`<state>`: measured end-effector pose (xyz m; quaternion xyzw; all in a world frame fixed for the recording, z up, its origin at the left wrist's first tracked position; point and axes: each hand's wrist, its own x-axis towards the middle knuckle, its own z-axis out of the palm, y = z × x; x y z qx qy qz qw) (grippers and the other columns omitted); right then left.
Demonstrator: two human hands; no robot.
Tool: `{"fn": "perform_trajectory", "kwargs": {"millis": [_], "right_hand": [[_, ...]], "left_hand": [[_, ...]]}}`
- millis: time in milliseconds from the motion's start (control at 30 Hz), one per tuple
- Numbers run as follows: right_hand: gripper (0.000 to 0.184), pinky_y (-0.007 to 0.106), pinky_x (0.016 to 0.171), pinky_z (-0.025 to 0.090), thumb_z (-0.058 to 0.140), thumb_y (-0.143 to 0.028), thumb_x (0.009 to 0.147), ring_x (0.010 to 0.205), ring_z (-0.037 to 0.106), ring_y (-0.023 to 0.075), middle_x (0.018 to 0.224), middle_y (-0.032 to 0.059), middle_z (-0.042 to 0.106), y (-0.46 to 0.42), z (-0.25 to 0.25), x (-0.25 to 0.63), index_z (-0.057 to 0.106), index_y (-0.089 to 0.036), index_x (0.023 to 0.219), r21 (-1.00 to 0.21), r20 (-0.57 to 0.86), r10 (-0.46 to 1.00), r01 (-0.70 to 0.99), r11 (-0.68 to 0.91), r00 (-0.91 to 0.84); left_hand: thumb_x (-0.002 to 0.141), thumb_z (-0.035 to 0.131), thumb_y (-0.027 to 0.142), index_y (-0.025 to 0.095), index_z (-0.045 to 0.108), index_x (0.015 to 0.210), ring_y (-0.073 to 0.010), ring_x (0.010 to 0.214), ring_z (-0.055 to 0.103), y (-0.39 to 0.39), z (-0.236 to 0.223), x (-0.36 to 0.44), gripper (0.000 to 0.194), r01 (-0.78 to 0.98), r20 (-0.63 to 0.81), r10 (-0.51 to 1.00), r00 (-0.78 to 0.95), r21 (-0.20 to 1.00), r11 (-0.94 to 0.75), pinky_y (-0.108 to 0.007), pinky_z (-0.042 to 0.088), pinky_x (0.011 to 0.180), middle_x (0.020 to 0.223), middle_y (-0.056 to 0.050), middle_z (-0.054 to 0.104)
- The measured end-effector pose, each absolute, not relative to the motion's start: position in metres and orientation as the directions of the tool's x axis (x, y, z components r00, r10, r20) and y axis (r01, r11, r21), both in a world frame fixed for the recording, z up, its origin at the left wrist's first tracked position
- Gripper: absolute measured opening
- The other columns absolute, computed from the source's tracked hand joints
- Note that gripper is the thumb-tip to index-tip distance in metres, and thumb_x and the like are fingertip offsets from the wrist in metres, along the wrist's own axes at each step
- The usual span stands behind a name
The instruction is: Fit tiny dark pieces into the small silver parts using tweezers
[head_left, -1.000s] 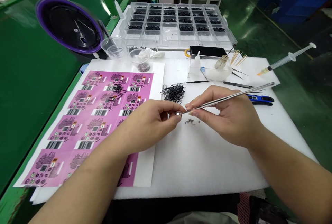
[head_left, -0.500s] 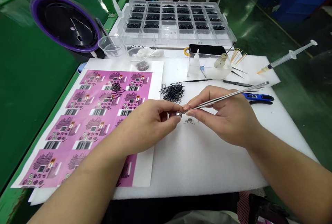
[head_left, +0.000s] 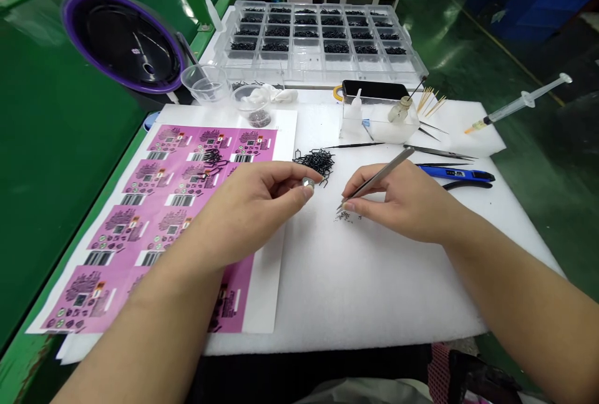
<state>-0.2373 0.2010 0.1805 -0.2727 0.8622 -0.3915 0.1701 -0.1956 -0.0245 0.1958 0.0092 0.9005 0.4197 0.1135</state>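
Observation:
My left hand (head_left: 264, 207) is closed, pinching a small silver metal piece (head_left: 307, 183) between thumb and forefinger. My right hand (head_left: 405, 201) grips metal tweezers (head_left: 384, 170) like a pen. Their tips point down at a scatter of tiny dark parts (head_left: 345, 217) on the white foam surface (head_left: 374, 292). Just behind my left fingertips lies a heap of black bent wire pieces (head_left: 314, 162). A smaller cluster of black pieces (head_left: 213, 159) rests on the pink printed sheet (head_left: 159, 223) beneath my left forearm.
A compartment box (head_left: 337, 70) of black pieces spans the back. Clear cups (head_left: 206, 86) and a purple-rimmed round device (head_left: 126, 42) stand at left. At right are a phone (head_left: 374, 89), a small bottle (head_left: 399, 110), blue-handled pliers (head_left: 458, 173) and a syringe (head_left: 519, 105).
My hands have moved apart. The tweezers have left the silver piece and swung down to the right, onto the tiny dark parts. My left hand has shifted slightly left and up, still holding the piece.

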Motion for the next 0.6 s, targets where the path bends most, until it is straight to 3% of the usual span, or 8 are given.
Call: {"fn": "perform_trajectory", "kwargs": {"millis": [300, 500, 600], "right_hand": [[0.005, 0.033, 0.081, 0.058, 0.065, -0.022, 0.082, 0.083, 0.071, 0.0189, 0.083, -0.0008, 0.074, 0.2002, 0.1800, -0.2369, 0.069, -0.023, 0.084, -0.762, -0.083, -0.607, -0.342, 0.550, -0.791], [0.006, 0.033, 0.083, 0.058, 0.064, -0.020, 0.082, 0.083, 0.071, 0.0186, 0.082, -0.0016, 0.074, 0.1994, 0.1798, -0.2359, 0.069, -0.023, 0.084, -0.756, -0.077, -0.610, -0.353, 0.551, -0.789], [0.005, 0.032, 0.083, 0.058, 0.064, -0.023, 0.083, 0.084, 0.071, 0.0178, 0.083, -0.0020, 0.074, 0.1998, 0.1802, -0.2355, 0.069, -0.023, 0.085, -0.754, -0.099, -0.600, -0.334, 0.566, -0.794]], "left_hand": [[0.086, 0.061, 0.042, 0.027, 0.074, 0.102, -0.0122, 0.052, 0.041, -0.0248, 0.1972, -0.1935, 0.026, -0.075, -0.191, 0.117, -0.975, 0.769, 0.635, -0.026, 0.031, 0.050, 0.056, 0.004, 0.048], [0.087, 0.060, 0.042, 0.029, 0.074, 0.104, -0.0161, 0.067, 0.055, -0.0259, 0.1950, -0.1935, 0.026, -0.061, -0.185, 0.129, -0.974, 0.768, 0.638, -0.028, 0.036, 0.056, 0.079, 0.000, 0.067], [0.086, 0.061, 0.043, 0.032, 0.074, 0.102, -0.0152, 0.064, 0.053, -0.0250, 0.1967, -0.1935, 0.024, -0.081, -0.204, 0.113, -0.972, 0.751, 0.655, -0.028, 0.036, 0.056, 0.072, 0.002, 0.064]]}}
